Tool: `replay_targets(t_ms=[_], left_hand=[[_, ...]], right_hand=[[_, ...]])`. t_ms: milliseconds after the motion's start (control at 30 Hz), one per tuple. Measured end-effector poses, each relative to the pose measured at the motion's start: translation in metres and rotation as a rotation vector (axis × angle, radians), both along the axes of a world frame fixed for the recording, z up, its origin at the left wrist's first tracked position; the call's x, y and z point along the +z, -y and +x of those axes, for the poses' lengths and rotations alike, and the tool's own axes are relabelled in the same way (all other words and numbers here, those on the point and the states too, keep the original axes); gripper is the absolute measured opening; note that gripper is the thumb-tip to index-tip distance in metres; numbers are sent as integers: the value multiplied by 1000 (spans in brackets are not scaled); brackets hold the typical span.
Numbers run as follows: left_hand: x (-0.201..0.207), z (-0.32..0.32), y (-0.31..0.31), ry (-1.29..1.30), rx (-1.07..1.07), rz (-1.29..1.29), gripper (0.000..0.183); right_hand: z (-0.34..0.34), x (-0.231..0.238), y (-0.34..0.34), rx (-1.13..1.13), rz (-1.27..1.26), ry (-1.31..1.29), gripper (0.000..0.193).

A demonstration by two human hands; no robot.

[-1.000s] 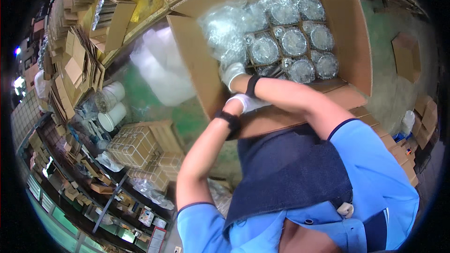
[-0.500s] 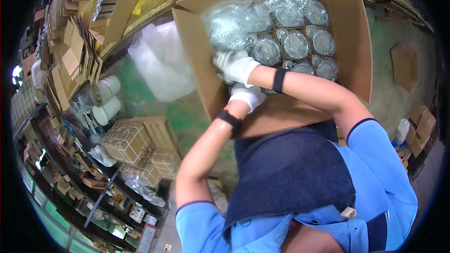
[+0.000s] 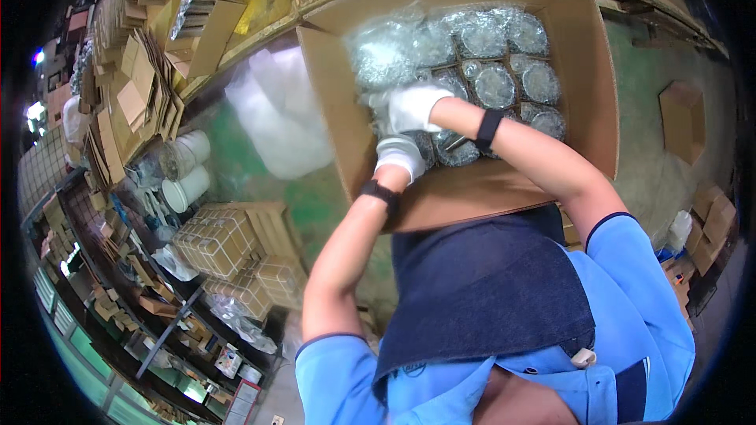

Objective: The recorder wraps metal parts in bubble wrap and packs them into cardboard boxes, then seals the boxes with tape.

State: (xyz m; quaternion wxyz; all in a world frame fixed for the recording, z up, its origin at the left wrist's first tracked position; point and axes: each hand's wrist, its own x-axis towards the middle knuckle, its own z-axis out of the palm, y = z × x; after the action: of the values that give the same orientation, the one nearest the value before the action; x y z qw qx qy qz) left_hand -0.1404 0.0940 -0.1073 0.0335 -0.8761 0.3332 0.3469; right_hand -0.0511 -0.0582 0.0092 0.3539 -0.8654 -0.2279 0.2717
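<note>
Inside an open cardboard box (image 3: 587, 71), several round, bubble-wrapped pieces (image 3: 494, 85) sit in rows between brown dividers. Both my hands wear white gloves and are at the box's near left corner. My right hand (image 3: 417, 108) lies over the left column of wrapped pieces, its fingers smeared by motion and reaching toward a wrapped piece beside the left wall. Just below it, my left hand (image 3: 400, 156) is down inside the box, its fingers mostly hidden. Whether either hand grips a piece cannot be made out. Loose bubble wrap (image 3: 382, 55) covers the far left corner.
A white translucent plastic bag (image 3: 279, 114) lies left of the box. Strapped cartons (image 3: 213, 240) and white buckets (image 3: 187, 187) stand farther left. Behind the box runs a wooden bench edge (image 3: 315, 4), with flattened cardboard (image 3: 142, 83) stacked at its left. An open carton (image 3: 682, 122) is at right.
My right hand has shifted slightly right, over the left column. My left hand has moved a little left and lower. More of the wrapped pieces in the near row now shows.
</note>
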Motion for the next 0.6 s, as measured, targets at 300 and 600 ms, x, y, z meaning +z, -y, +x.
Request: replay_targets(t_ms=[300, 600], left_hand=[[80, 37, 66, -419, -32, 338, 57], [100, 50, 34, -376, 108, 111, 44]], right_hand=[[-21, -87, -15, -313, 176, -22, 26], [33, 60, 67, -616, 385, -230, 46]])
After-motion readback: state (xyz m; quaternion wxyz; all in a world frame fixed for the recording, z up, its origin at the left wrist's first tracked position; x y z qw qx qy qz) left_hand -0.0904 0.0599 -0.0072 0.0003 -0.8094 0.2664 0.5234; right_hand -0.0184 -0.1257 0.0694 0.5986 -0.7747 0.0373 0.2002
